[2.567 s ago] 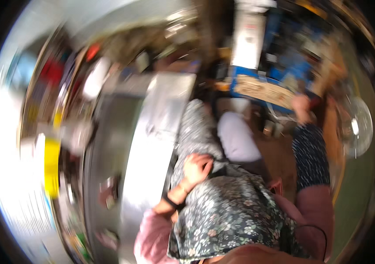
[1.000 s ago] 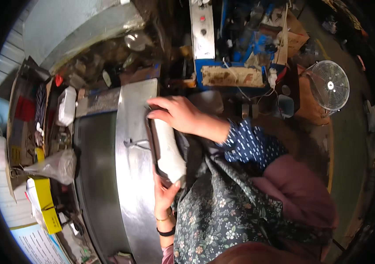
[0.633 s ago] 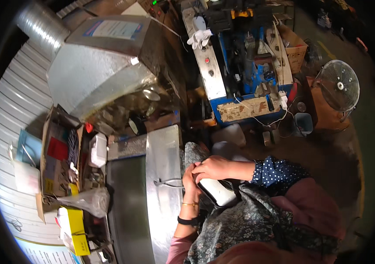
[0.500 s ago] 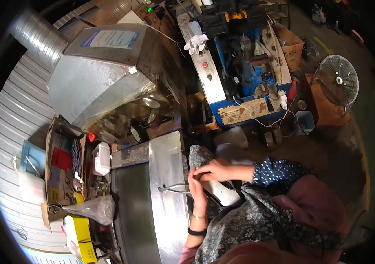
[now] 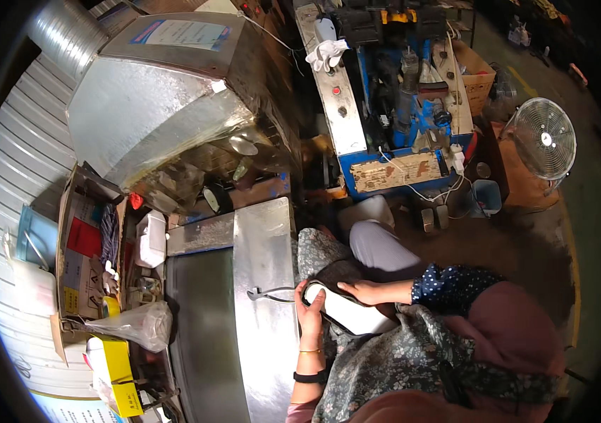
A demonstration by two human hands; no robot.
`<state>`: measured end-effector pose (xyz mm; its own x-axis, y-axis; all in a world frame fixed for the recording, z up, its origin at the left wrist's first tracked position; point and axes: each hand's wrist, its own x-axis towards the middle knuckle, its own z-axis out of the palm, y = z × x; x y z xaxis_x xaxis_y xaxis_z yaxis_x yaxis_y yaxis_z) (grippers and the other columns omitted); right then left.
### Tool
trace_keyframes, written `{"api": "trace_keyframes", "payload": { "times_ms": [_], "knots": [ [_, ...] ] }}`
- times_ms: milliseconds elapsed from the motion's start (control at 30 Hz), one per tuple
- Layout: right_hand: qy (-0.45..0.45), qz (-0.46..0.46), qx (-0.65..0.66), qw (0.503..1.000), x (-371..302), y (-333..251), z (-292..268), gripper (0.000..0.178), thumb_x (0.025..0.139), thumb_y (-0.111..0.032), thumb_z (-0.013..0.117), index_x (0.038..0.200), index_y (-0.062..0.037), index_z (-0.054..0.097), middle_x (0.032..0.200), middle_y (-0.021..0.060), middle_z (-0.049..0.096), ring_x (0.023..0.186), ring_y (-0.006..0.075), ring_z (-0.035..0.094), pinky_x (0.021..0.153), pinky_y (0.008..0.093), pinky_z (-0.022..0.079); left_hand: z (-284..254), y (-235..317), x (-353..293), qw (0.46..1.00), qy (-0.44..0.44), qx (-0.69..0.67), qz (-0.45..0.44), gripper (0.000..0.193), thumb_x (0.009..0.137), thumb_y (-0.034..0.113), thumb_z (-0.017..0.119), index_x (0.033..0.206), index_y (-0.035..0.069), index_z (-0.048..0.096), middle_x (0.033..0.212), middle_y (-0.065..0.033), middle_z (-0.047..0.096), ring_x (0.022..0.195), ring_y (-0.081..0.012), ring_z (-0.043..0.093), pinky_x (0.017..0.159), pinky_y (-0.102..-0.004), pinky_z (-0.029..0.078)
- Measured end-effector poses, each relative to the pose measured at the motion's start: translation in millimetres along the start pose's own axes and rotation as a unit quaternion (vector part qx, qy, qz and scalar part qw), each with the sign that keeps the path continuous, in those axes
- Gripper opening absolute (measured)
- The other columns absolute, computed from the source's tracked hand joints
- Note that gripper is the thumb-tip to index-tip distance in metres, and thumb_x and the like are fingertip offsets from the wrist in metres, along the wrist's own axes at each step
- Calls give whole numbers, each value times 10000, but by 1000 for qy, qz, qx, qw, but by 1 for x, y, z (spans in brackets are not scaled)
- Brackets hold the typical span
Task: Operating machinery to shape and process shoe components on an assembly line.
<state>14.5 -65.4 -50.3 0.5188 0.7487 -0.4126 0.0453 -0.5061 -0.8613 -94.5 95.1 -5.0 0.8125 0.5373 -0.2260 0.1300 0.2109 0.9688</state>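
What looks like a shoe [image 5: 354, 312] lies bottom up across my lap, with a pale flat underside and dark sides. My left hand [image 5: 310, 309] is closed round its left end, thumb over the pale face. From the right, my right hand [image 5: 366, 291] grips its dark far side, the fingertips partly hidden. A pair of metal pincers [image 5: 269, 293] rests on the shiny metal worktop [image 5: 265, 240], jaws pointing left; the handles run toward my left hand, which hides their ends. A floral apron [image 5: 371, 366] covers my lap.
A large metal hood [image 5: 152, 106] stands at far left over a cluttered bench. Left of the worktop are an open cardboard box [image 5: 89, 247], a clear plastic bag [image 5: 145, 326] and a yellow box [image 5: 124, 374]. A blue machine [image 5: 406, 166] and a fan [image 5: 546, 139] stand ahead.
My hands, together over the shoe before, have moved apart. The left now grips its left end and the right its far side. More of the shoe shows, and the view has shifted slightly.
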Motion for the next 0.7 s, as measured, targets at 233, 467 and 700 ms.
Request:
{"api": "trace_keyframes", "payload": {
  "times_ms": [233,467,700],
  "knots": [
    [103,-132,-304,938,16,-32,14,451,1046,-381,450,915,12,626,720,223,691,646,393,700,577,527,556,-11,-3,27,998,-11,35,-47,558,911,60,729,1400,15,463,1255,-114,590,1075,-178,589,928,-295,511],
    [-110,42,139,983,-27,8,-5,870,1035,-590,462,1602,11,191,1569,229,402,1432,288,425,1161,354,353,-6,-9,24,997,-15,73,-35,576,903,73,732,1411,1,468,1251,-127,594,1099,-185,588,943,-311,507],
    [-33,-7,22,999,-18,-29,20,797,1062,-519,383,1596,24,147,1217,325,646,1173,371,642,984,378,493,4,-7,-10,984,154,55,-75,572,1094,424,330,1326,-45,561,1364,-228,570,1260,-357,548,1091,-425,413]
  ]
}}
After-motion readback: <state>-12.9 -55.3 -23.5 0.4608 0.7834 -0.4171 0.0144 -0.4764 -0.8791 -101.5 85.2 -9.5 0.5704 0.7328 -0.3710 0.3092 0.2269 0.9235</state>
